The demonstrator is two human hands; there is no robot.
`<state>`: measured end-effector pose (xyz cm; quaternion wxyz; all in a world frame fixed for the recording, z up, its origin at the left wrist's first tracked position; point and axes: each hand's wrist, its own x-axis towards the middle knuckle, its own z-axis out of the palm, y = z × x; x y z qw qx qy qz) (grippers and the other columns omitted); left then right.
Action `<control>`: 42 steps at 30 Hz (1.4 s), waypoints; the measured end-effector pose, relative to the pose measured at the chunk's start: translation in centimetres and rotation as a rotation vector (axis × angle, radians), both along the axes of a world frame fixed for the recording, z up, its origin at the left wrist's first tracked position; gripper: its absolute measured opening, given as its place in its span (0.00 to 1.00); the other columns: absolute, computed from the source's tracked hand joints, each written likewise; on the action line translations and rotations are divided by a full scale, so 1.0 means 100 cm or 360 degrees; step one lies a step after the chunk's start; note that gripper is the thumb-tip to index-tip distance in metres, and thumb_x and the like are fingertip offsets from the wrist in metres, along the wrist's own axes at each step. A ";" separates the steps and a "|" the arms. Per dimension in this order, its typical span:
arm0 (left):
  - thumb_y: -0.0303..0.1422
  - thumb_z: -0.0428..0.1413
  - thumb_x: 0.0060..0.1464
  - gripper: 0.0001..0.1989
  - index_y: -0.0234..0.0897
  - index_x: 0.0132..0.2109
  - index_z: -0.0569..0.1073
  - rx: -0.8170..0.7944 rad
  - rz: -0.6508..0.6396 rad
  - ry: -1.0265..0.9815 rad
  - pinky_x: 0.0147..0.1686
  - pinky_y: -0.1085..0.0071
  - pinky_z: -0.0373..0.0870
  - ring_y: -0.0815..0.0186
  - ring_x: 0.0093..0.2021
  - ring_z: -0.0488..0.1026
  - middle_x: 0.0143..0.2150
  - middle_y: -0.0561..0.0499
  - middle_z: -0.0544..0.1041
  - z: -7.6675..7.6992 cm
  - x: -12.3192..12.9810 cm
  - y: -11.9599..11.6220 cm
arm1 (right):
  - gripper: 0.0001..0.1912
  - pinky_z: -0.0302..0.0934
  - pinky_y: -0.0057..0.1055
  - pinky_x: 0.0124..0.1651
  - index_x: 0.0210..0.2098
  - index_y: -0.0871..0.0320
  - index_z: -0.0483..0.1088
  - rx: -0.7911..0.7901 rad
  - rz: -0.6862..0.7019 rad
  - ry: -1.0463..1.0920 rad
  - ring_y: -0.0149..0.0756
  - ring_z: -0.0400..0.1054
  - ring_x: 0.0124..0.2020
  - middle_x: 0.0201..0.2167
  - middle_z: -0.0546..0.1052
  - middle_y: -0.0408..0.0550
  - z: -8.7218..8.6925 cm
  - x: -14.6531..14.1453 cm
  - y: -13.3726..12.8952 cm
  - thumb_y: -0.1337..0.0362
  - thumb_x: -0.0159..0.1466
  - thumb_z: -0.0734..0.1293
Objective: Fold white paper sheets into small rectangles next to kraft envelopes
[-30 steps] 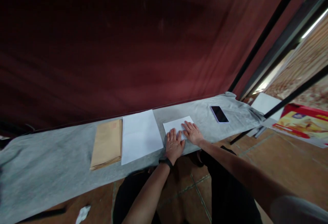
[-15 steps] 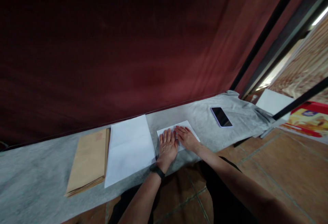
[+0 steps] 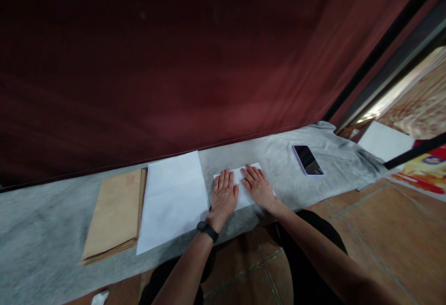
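Note:
A small white sheet of paper point(image 3: 243, 194), which looks folded, lies on the grey cloth in front of me. My left hand point(image 3: 224, 193) rests flat on its left part, fingers stretched out. On its right part lies my right hand point(image 3: 257, 185), also flat with the fingers a little spread. Both palms press down, and a strip of paper shows between them. Left of my left hand is a stack of larger white paper point(image 3: 174, 202). Beyond that stack sits a pile of brown envelopes point(image 3: 113, 214).
A phone point(image 3: 308, 160) in a pale purple case lies to the right on the grey cloth point(image 3: 275, 151). A dark red curtain point(image 3: 195, 86) rises behind the long, narrow surface. A black pole point(image 3: 379, 54) stands at the right, near a white board point(image 3: 385, 140) and tiled floor point(image 3: 400, 221).
My hands have moved apart along the small paper, the left one to the left and the right one to the right. The view has shifted slightly.

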<state>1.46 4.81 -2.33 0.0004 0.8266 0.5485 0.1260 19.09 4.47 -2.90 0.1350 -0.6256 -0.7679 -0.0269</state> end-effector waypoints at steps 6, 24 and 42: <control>0.37 0.41 0.69 0.29 0.26 0.70 0.59 -0.0052 0.0086 0.0048 0.72 0.54 0.50 0.55 0.74 0.52 0.73 0.38 0.58 0.008 0.005 -0.003 | 0.26 0.50 0.47 0.69 0.69 0.57 0.60 0.0011 -0.0045 -0.0040 0.49 0.58 0.69 0.69 0.62 0.55 0.001 0.005 0.001 0.57 0.75 0.55; 0.37 0.43 0.68 0.29 0.22 0.70 0.59 0.0006 0.0215 0.0024 0.71 0.52 0.52 0.52 0.74 0.52 0.72 0.33 0.57 0.001 0.005 -0.018 | 0.26 0.48 0.52 0.69 0.67 0.67 0.62 0.0059 -0.0131 0.0077 0.53 0.58 0.68 0.68 0.63 0.61 0.005 0.020 0.002 0.62 0.73 0.55; 0.35 0.43 0.68 0.28 0.21 0.69 0.60 0.0021 0.0146 0.0097 0.70 0.51 0.53 0.52 0.73 0.54 0.71 0.32 0.60 0.008 0.001 -0.043 | 0.26 0.49 0.49 0.69 0.69 0.61 0.60 0.0032 0.0022 0.0034 0.49 0.57 0.69 0.69 0.63 0.57 0.003 0.013 -0.005 0.59 0.74 0.55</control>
